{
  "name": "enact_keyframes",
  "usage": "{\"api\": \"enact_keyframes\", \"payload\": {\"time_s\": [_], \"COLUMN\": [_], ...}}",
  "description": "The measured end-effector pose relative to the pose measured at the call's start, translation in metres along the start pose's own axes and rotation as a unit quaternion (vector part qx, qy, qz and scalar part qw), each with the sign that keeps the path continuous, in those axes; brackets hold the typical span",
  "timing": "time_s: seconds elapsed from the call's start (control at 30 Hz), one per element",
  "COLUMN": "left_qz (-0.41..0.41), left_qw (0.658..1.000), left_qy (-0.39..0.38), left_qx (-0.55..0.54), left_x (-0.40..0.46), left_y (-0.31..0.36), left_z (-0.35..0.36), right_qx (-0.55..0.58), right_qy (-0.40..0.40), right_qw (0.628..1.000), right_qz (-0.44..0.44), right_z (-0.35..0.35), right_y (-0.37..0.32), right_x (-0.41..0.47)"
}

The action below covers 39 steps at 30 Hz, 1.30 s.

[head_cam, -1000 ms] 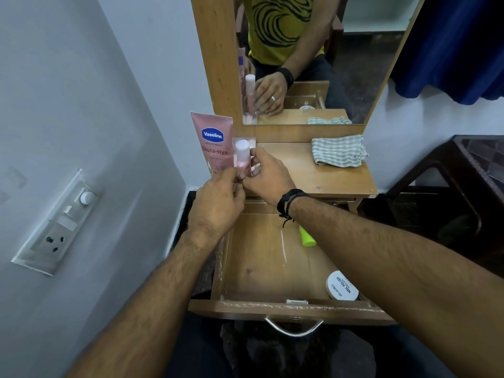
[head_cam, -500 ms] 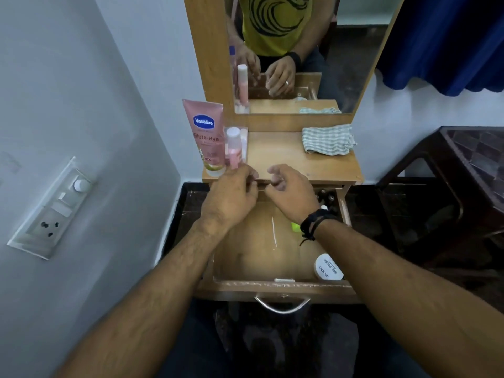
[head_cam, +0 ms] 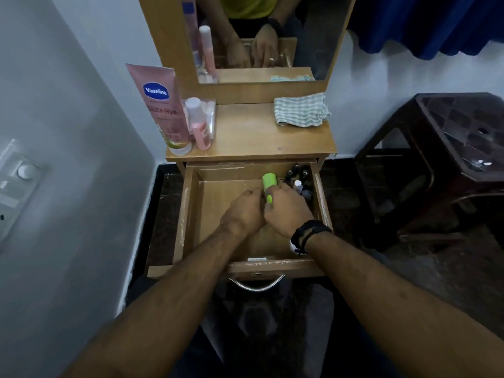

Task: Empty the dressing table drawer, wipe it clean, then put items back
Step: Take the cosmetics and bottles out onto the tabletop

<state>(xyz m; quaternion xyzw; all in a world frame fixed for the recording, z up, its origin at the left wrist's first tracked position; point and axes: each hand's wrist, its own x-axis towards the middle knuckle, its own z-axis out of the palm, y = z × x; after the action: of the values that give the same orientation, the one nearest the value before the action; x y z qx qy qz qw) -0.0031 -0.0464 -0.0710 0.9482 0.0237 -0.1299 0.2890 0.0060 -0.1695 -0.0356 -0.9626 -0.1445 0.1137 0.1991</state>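
Note:
The wooden drawer (head_cam: pixel 188 214) is pulled out below the dressing table top (head_cam: pixel 253 137). Both hands are inside it. My right hand (head_cam: pixel 286 211) grips a bright green tube (head_cam: pixel 268 182) near the drawer's back. My left hand (head_cam: pixel 245 211) touches the same tube from the left with curled fingers. Several small dark bottles (head_cam: pixel 298 178) stand in the back right corner. A white jar (head_cam: pixel 292 246) is mostly hidden under my right wrist. On the table top stand a pink Vaseline tube (head_cam: pixel 163 110) and a small pink bottle (head_cam: pixel 199 124), with a striped cloth (head_cam: pixel 300 110) at the right.
A mirror (head_cam: pixel 261 36) rises behind the table top. The white wall (head_cam: pixel 68 132) with a switch plate (head_cam: pixel 16 184) is close on the left. A dark stool (head_cam: pixel 447 159) stands at the right under a blue curtain (head_cam: pixel 436 23). The drawer handle (head_cam: pixel 256 285) faces me.
Both hands left the small pink bottle standing on the table top beside the Vaseline tube and dropped into the drawer. They now close on the green tube.

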Motion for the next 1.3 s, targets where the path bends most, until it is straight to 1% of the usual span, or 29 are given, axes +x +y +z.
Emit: {"api": "enact_keyframes", "payload": {"time_s": [0.07, 0.2, 0.43, 0.6, 0.77, 0.87, 1.03, 1.17, 1.3], "left_qz": [-0.003, 0.001, -0.025, -0.046, -0.069, -0.065, -0.02, 0.011, 0.038], "left_qw": [1.0, 1.0, 0.997, 0.997, 0.997, 0.994, 0.98, 0.975, 0.967], "left_qy": [-0.001, 0.021, 0.044, 0.042, 0.045, 0.09, 0.187, 0.216, 0.243], "left_qx": [0.006, 0.023, 0.052, 0.045, 0.014, -0.005, -0.059, -0.059, -0.069], "left_x": [0.003, 0.01, 0.015, 0.016, 0.01, 0.004, -0.008, -0.016, -0.026], "left_y": [0.002, 0.008, 0.017, 0.017, 0.012, 0.002, -0.007, -0.005, 0.001], "left_z": [0.005, 0.008, 0.01, 0.01, 0.002, -0.009, -0.04, -0.053, -0.071], "right_qx": [-0.001, -0.005, 0.003, 0.016, 0.03, 0.054, 0.107, 0.129, 0.142], "right_qy": [0.005, 0.006, 0.011, 0.008, 0.013, 0.015, 0.034, 0.023, 0.03], "right_qw": [1.0, 1.0, 1.0, 1.0, 0.999, 0.998, 0.993, 0.991, 0.989], "right_qz": [0.0, 0.0, 0.001, -0.003, -0.014, -0.019, -0.024, -0.002, -0.023], "right_z": [0.0, 0.0, -0.001, -0.004, -0.006, -0.007, -0.009, -0.008, -0.011], "right_y": [-0.001, 0.001, 0.004, 0.004, 0.004, 0.0, -0.014, -0.015, -0.027], "right_x": [-0.002, -0.003, -0.007, -0.012, -0.013, -0.015, -0.01, 0.001, 0.013]}}
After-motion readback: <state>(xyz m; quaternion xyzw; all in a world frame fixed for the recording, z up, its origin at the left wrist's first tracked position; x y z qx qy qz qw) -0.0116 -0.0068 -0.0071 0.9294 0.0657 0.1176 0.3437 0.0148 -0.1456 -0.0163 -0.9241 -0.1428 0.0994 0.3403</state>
